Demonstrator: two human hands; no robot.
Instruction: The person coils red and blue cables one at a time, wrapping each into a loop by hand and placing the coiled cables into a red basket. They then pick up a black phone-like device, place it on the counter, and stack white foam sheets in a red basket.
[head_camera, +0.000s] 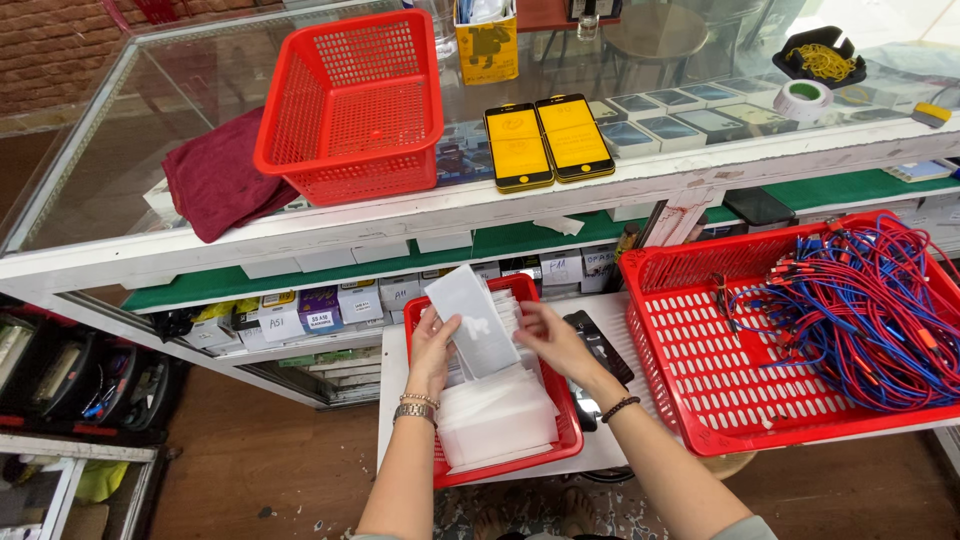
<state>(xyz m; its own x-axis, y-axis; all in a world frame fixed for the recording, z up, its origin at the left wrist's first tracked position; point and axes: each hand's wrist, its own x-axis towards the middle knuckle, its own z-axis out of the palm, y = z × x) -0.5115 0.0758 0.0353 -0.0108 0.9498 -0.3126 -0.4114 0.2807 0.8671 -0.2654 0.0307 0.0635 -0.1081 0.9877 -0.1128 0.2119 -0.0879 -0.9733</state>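
My left hand (432, 350) holds a long white packet (472, 318) upright over a small red basket (568, 432) packed with several white packets (497, 415). My right hand (556, 340) has its fingers in the row of packets standing at the back of that basket, next to the held one. A watch and a bead bracelet are on my left wrist, a dark bead bracelet on my right. The basket stands on a low white shelf (392, 400).
A big red basket (690, 380) of red and blue cables (860, 310) stands to the right. A black phone-like item (600, 345) lies between the baskets. On the glass counter (150, 110) above are an empty red basket (350, 100), a maroon cloth (215, 175), two yellow-and-black screen protector packs (545, 140) and a tape roll (803, 98).
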